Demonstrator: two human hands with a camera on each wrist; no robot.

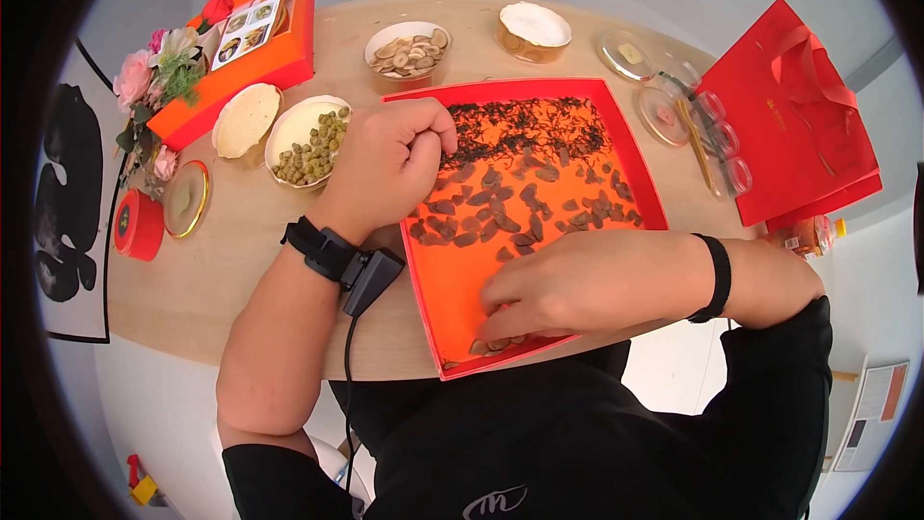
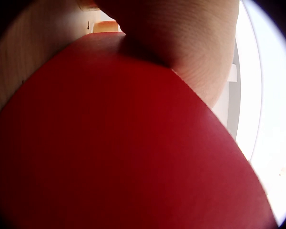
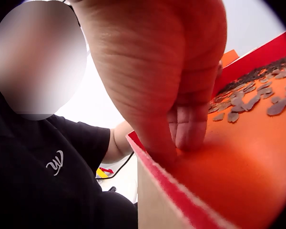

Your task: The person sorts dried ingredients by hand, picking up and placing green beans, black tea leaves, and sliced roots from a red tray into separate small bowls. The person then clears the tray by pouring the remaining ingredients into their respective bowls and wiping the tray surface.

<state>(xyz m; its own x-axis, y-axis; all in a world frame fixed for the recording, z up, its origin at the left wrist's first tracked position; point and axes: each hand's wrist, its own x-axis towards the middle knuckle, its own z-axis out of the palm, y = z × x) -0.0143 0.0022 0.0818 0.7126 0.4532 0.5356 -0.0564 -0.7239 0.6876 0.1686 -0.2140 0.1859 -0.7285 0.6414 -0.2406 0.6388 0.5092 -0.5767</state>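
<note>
"What's in the middle?"
"A shallow red tray with a smooth orange floor, on the pale, wood-grained table. Fine, wiry dark shreds lie matted across the far end; thin, flat brown slices scatter nearer."
"And the right hand?"
"Bent down inside the near end, fingers lowered by a few slices. The tips are hidden, so I can't tell whether it pinches one."
"The left hand?"
"At the left wall, fingers curled in. I can't tell whether they hold the rim or anything else."
"Further out?"
"Knobbly green buds in a fluted white bowl to the left, round pale discs in a bowl beyond the tray, a glossy, ribboned red bag to the right, and ruffled flowers by an orange box."
</note>
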